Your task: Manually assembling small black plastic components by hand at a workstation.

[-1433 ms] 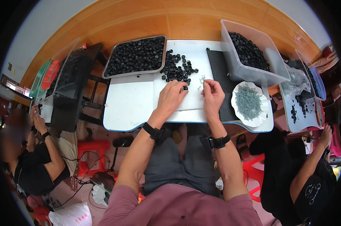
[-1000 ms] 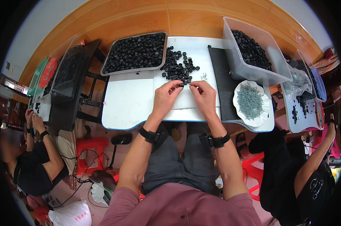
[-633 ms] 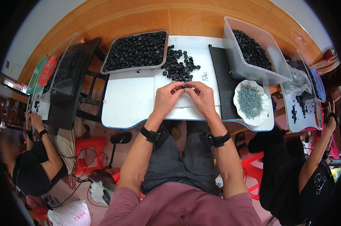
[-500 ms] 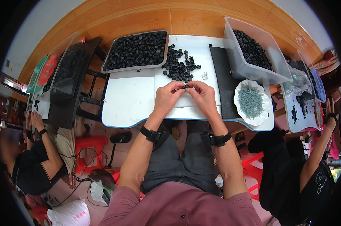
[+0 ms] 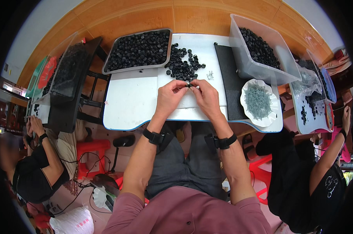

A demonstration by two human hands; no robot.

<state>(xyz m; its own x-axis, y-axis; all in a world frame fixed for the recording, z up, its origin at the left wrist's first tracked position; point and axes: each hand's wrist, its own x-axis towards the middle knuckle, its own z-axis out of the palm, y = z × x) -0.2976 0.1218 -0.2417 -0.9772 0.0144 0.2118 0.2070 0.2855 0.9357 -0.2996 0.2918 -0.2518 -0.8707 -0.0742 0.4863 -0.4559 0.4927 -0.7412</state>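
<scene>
Over the near part of the white table, my two hands meet at the fingertips around one small black round cap (image 5: 189, 85). My left hand (image 5: 171, 96) pinches it from the left, thumb against forefinger. From the other side my right hand (image 5: 204, 95) closes thumb and fingers on the same cap; any tiny part between the fingertips is too small to make out. Just beyond my fingers lies a loose pile of similar black caps (image 5: 183, 70). Several small pale grey-green pieces (image 5: 210, 75) are scattered right of the pile.
A metal tray (image 5: 136, 70) of black caps stands back left. At right are a tall translucent bin (image 5: 258, 69) of black parts, a black mat (image 5: 228, 78) and a white fluted dish (image 5: 244, 102) of thin grey-green pieces. People work at tables on both sides.
The view has shifted slightly. Both hands stay together at the cap, with the fingertips slightly rearranged. At far right, the other person's hand has moved lower.
</scene>
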